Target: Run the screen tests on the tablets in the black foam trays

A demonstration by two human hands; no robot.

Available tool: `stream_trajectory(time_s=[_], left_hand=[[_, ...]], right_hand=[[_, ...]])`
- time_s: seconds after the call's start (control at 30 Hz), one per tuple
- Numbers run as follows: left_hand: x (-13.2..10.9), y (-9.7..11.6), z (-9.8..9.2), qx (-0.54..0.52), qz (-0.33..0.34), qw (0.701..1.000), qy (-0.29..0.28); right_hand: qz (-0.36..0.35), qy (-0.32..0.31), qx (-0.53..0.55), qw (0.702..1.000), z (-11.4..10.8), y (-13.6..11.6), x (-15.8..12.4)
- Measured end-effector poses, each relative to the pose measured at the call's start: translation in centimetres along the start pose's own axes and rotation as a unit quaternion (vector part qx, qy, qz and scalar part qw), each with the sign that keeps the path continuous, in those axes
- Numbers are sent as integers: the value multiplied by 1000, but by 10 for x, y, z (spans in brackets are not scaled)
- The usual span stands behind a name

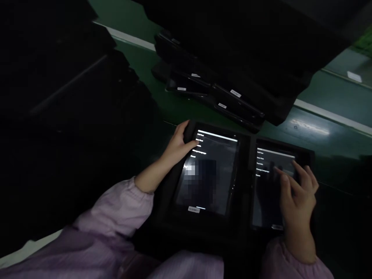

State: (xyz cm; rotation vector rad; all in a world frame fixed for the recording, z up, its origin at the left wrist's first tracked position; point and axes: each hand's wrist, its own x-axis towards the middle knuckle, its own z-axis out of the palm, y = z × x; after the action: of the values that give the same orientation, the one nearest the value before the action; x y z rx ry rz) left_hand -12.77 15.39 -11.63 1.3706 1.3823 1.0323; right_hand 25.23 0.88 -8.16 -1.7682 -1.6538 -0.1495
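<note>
Two dark tablets with lit screens lie side by side in black surrounds. The left tablet (209, 155) shows a white bar and a short menu list; part of its screen is pixelated. My left hand (179, 146) grips its upper left edge, thumb lying over the menu and fingers at the far side. Over the right tablet (266, 197), which carries a similar list, my right hand (300, 193) hovers or touches with fingers apart. One fingertip is near the menu line "Change Language"; whether it meets the glass I cannot tell. Small white labels mark the lower edges of both tablets.
Beyond the tablets, several dark flat devices (238, 106) with white labels lie stacked on the green table (136, 58). A large black shape (247, 46) overhangs them, and another dark mass (64, 97) fills the left. A pale strip (334, 116) crosses the table.
</note>
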Motion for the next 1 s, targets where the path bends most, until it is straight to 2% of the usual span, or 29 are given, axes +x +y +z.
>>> stream_trajectory(time_s=[0.13, 0.23, 0.37, 0.53, 0.63, 0.87, 1.0], left_hand=[[-2, 1, -4, -1, -16, 1000, -10], [-3, 4, -5, 2, -19, 1000, -6], [-3, 4, -4, 17, -7, 1000, -11], [-2, 1, -6, 71, 34, 996, -33], [-1, -1, -8, 100, 49, 993, -46], [0, -5, -10, 29, 30, 998, -36], [0, -4, -10, 14, 19, 1000, -15]], right_hand=[[-14, -81, -7, 997, 6, -11, 2], [-11, -97, -8, 995, 6, -13, 1], [3, -81, -1, 997, 4, -10, -2], [45, -11, 21, 999, 0, -19, 3], [48, 9, 35, 998, -2, -27, 6], [45, 30, 34, 998, -2, -28, 7], [11, 4, 39, 999, -8, -30, 9]])
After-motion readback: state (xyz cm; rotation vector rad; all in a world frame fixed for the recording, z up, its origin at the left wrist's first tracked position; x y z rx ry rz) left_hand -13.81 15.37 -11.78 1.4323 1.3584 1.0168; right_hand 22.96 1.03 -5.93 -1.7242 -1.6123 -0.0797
